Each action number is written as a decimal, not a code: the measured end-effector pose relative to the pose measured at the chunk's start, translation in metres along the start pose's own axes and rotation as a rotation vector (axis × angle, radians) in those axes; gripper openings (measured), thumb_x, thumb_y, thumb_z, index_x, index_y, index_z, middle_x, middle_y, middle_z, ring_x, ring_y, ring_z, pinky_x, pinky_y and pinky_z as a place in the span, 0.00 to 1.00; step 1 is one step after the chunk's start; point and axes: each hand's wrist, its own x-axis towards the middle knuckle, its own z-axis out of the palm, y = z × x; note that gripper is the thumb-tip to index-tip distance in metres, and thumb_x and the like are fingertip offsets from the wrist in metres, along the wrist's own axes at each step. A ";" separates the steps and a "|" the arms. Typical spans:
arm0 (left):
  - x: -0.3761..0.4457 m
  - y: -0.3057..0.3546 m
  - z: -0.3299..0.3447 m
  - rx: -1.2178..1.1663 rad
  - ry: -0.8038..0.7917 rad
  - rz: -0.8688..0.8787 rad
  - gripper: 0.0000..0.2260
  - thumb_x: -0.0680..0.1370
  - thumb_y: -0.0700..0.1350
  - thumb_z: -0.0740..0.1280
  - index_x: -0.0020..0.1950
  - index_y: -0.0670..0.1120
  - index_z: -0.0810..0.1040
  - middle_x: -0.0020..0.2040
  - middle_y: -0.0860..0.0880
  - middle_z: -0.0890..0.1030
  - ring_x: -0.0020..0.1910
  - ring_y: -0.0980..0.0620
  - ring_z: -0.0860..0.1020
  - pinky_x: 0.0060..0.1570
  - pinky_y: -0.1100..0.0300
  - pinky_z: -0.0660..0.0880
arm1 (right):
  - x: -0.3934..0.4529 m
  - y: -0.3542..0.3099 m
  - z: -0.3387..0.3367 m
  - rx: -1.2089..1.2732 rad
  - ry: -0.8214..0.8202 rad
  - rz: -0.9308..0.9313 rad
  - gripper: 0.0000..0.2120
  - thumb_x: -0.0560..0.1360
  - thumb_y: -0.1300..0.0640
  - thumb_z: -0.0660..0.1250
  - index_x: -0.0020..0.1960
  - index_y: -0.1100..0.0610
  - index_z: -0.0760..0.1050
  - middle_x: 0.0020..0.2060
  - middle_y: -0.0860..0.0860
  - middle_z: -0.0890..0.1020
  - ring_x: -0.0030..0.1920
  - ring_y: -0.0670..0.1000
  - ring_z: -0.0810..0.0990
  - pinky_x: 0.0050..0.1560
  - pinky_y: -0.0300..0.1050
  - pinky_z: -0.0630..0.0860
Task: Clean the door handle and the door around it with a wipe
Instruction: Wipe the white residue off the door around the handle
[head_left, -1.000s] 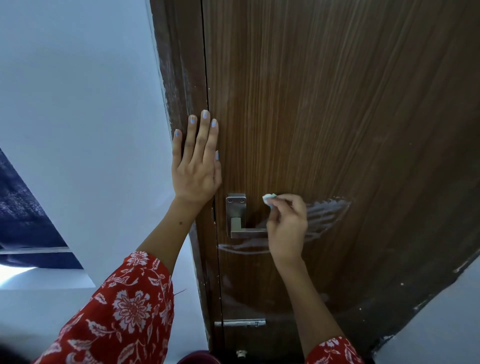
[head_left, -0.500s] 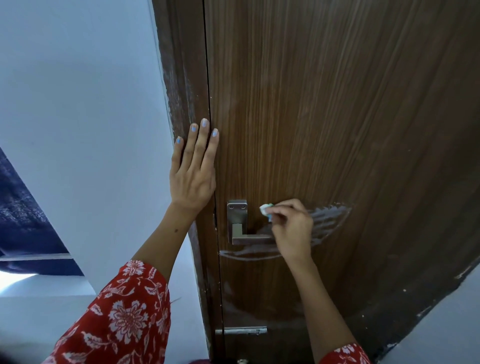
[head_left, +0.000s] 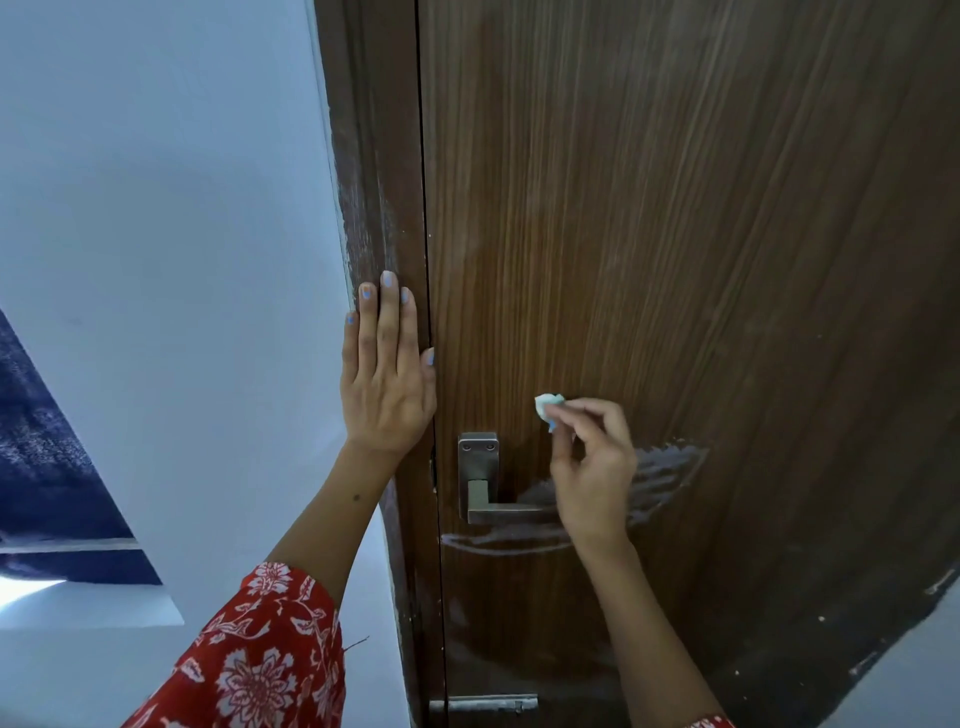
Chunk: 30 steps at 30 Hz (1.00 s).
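A brown wood-grain door (head_left: 675, 234) fills the right of the view. Its grey metal lever handle (head_left: 483, 486) sits low on the door's left edge. My right hand (head_left: 592, 467) pinches a small balled-up pale wipe (head_left: 548, 408) against the door, just above and right of the handle plate, and hides the lever's tip. Whitish smears (head_left: 670, 470) arc across the door right of and below the handle. My left hand (head_left: 387, 374) lies flat, fingers together, on the dark door frame (head_left: 374, 156).
A pale wall (head_left: 166, 234) stands left of the frame. A metal latch bolt (head_left: 491, 704) sits low on the door edge. A dark blue surface (head_left: 47, 467) shows at far left. Another pale wall (head_left: 914, 675) shows at bottom right.
My right hand has lifted the wipe a little up and to the right, away from the handle plate. My left hand stays flat on the frame.
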 end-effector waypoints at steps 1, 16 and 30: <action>0.000 0.000 0.000 0.004 -0.001 0.003 0.25 0.80 0.44 0.54 0.74 0.36 0.56 0.73 0.38 0.63 0.77 0.46 0.47 0.75 0.49 0.53 | -0.001 0.004 -0.002 -0.011 0.002 -0.014 0.10 0.71 0.69 0.67 0.52 0.62 0.81 0.50 0.55 0.77 0.50 0.49 0.78 0.52 0.34 0.75; -0.004 -0.001 0.001 0.025 0.023 0.003 0.24 0.80 0.44 0.54 0.75 0.38 0.57 0.72 0.39 0.66 0.76 0.45 0.52 0.75 0.50 0.52 | -0.010 0.028 -0.015 0.021 0.371 0.315 0.09 0.72 0.68 0.69 0.51 0.62 0.81 0.49 0.57 0.78 0.48 0.42 0.77 0.49 0.30 0.74; -0.005 0.000 0.001 0.012 -0.002 -0.008 0.23 0.80 0.44 0.54 0.75 0.38 0.59 0.73 0.38 0.65 0.77 0.46 0.49 0.75 0.48 0.53 | -0.023 0.038 -0.019 -0.035 0.154 0.155 0.09 0.72 0.67 0.68 0.51 0.63 0.80 0.49 0.56 0.80 0.49 0.49 0.80 0.51 0.37 0.78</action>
